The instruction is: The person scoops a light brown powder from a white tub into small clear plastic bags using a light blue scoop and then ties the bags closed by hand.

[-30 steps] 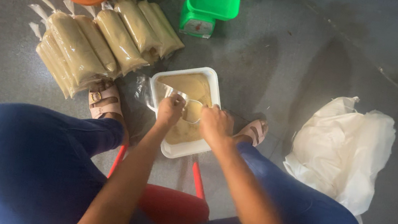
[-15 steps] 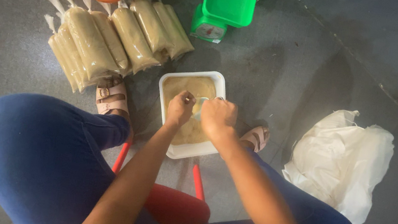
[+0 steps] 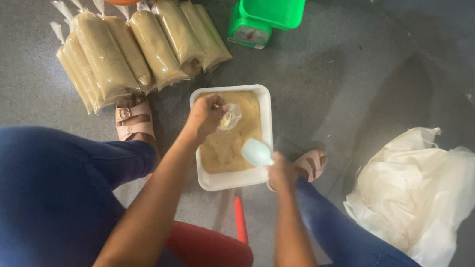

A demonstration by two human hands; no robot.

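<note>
Hands split since 0.5 s ago: right hand (image 3: 282, 172) pulled to tub (image 3: 265, 104) edge, fingers clamped on scoop (image 3: 257, 152). Left hand (image 3: 206, 114) over paste, fingers pinched on small bag (image 3: 231, 116). Bag open for fill, prob.

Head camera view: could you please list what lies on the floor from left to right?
Filled tan bags → white tray of tan paste, with left hand and right hand over it → crumpled white plastic.

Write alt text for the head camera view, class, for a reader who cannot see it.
A seated person's left hand holds a small clear bag over a white tray of tan paste while the right hand holds a pale scoop. Filled bags lie beyond.
</note>
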